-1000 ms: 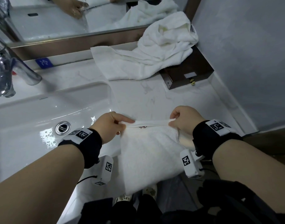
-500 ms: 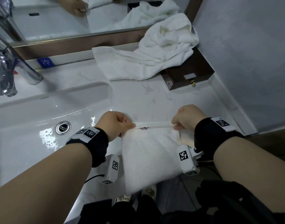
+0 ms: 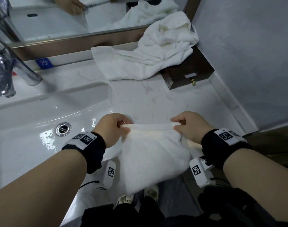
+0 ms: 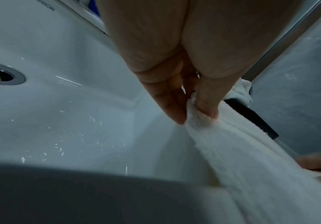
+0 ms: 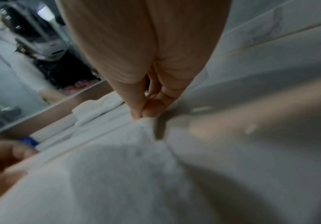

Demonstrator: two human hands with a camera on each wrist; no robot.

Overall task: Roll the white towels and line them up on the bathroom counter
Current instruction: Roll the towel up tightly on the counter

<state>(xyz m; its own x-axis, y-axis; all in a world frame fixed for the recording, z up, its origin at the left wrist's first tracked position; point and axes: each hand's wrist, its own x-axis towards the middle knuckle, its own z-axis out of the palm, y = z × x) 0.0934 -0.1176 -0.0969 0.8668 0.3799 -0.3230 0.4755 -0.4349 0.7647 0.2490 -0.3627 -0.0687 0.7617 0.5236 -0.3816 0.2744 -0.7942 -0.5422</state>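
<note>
Left hand (image 3: 113, 128) and right hand (image 3: 189, 126) each pinch the towel's (image 3: 153, 158) folded edge — the left wrist view alone shows thumb pressing cloth.

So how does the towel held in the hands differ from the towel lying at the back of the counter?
The held towel is stretched flat, its near part hanging over the counter's front edge; the back towel lies crumpled. The left hand and right hand pinch the held towel's far corners; nothing touches the back towel, which partly drapes over a dark box. Both are white and unrolled.

A marbled white counter (image 3: 164, 99) is seen beneath a mirror (image 3: 58, 17) at upper left; a grey wall (image 3: 254, 46) fills the right.
</note>
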